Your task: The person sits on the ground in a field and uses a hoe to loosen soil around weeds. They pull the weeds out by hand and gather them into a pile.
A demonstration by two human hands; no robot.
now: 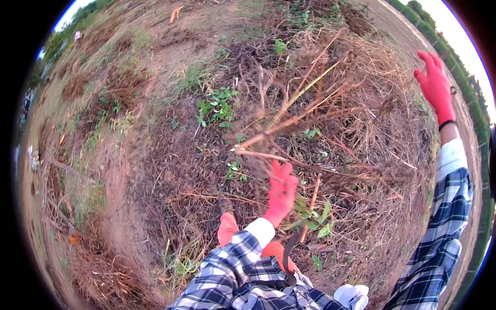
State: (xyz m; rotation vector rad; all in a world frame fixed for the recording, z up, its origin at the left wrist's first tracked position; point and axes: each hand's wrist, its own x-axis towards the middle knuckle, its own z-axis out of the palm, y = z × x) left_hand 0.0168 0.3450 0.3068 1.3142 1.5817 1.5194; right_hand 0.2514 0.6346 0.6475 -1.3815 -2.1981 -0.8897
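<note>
My left hand (281, 190), in a red glove, is at the lower middle, its fingertips at the cut lower ends of dry branches (286, 124). The branches fan out up and to the right and are partly blurred. Whether the fingers close on a stem cannot be told. My right hand (434, 87), also red-gloved, is raised at the far right with fingers apart and nothing in it. Right of my left wrist a thin orange stick (313, 201) stands beside green leaves (323, 219). A dark strap (287, 252) hangs at my waist.
Dry grass and brush (372, 135) cover the ground at the right. A green leafy plant (217, 108) grows above my left hand. A heap of dry twigs (112, 283) lies lower left. Bare soil (128, 209) runs along the left, and a green hedge (461, 66) lines the right.
</note>
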